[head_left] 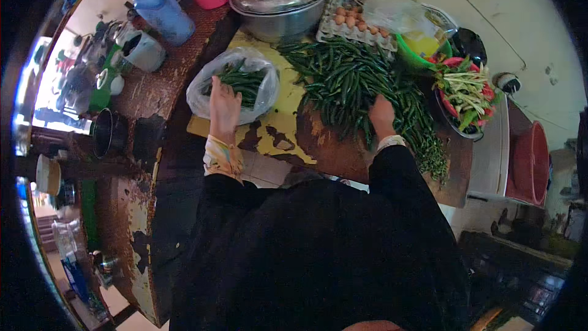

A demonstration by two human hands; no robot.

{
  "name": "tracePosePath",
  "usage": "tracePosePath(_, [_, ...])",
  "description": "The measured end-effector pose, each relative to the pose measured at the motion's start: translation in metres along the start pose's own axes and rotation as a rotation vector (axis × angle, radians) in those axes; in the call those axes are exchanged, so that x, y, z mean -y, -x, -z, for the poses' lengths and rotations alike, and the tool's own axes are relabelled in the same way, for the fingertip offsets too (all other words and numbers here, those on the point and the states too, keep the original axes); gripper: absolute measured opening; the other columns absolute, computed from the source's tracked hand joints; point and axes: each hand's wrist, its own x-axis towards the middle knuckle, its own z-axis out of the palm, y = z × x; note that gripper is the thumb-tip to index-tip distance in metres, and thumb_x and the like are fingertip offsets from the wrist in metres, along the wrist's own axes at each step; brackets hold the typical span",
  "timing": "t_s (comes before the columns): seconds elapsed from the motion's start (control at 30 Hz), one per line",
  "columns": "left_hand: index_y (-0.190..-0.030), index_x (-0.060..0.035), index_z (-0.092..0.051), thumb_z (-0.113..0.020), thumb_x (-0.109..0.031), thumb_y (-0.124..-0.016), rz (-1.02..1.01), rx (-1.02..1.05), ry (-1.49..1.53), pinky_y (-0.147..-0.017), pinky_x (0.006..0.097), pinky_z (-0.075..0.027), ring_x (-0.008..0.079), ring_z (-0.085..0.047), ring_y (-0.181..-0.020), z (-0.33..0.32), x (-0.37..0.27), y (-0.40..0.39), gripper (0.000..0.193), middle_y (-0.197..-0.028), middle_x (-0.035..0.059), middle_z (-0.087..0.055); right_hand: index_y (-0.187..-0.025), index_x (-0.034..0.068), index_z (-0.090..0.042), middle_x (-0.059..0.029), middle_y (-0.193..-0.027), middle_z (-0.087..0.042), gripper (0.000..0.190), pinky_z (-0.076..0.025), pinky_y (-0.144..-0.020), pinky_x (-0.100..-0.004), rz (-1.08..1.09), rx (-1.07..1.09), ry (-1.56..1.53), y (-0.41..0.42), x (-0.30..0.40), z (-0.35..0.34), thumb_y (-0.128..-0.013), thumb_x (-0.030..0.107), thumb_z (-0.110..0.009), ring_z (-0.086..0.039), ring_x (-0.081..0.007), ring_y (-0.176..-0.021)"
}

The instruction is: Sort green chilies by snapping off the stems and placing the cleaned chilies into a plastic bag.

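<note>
A large heap of long green chillies is spread over the worn yellow-and-brown tabletop. To its left stands a clear plastic bag, its mouth wide and its rim turned outward. More green chillies lie inside the bag. My left hand reaches over the bag's near left rim, thumb apart from the fingers, fingertips at the chillies inside; I see nothing held in it. At the front of the heap my right hand is curled, touching the chillies. Its fingertips are hidden, so a grip on any is unclear.
Behind the heap stand a lidded metal pot, an egg tray with several eggs and a green basin. Leafy stalks fill a bowl at right. Small green trimmings lie near the front edge. A blue jug stands left.
</note>
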Motion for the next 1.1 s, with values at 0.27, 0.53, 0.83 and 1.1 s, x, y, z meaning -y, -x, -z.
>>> tracePosePath(0.27, [-0.131,-0.0038,-0.037,-0.058,-0.021,-0.084,-0.193,0.343,-0.644,-0.1,0.0325,-0.029,0.0229,-0.04,-0.119,-0.055,0.07,0.064,0.054,-0.13,0.0129,-0.042,-0.085,0.004,-0.064,-0.0167,-0.084,-0.06,0.017,-0.047,-0.073,-0.0399,0.259,-0.335,-0.318,0.041,-0.014,0.044,-0.074,0.014,-0.057,-0.058,-0.0335,-0.081])
tracePosePath(0.53, [-0.113,0.002,-0.048,-0.058,-0.016,-0.079,-0.537,1.073,-1.245,-0.085,0.0436,-0.039,0.0392,-0.05,-0.097,-0.117,0.171,0.109,0.04,-0.1,0.0223,-0.053,-0.087,0.005,-0.065,-0.0141,-0.083,-0.059,0.013,-0.047,-0.067,-0.0367,0.317,-0.131,-0.726,0.144,0.009,0.113,-0.076,0.011,-0.06,-0.059,-0.0282,-0.079])
tracePosePath(0.83, [-0.096,0.0,-0.058,-0.054,-0.015,-0.083,-0.09,1.409,-1.247,-0.069,0.0394,-0.044,0.0371,-0.056,-0.076,-0.127,0.212,0.13,0.02,-0.081,0.0204,-0.058,-0.088,0.001,-0.063,-0.005,-0.076,-0.061,0.016,-0.044,-0.058,-0.0258,-0.184,0.264,-1.445,0.181,-0.053,0.106,-0.085,0.016,-0.058,-0.055,-0.0135,-0.064])
tracePosePath(1.1, [-0.108,0.0005,-0.054,-0.054,-0.02,-0.086,-0.019,1.341,-1.101,-0.065,0.0324,-0.045,0.0215,-0.056,-0.069,-0.117,0.213,0.13,0.03,-0.081,0.0133,-0.06,-0.09,0.003,-0.065,0.0,-0.074,-0.06,0.02,-0.04,-0.056,-0.0232,-0.351,0.06,-1.734,0.16,-0.092,0.1,-0.084,0.02,-0.057,-0.052,-0.0104,-0.063])
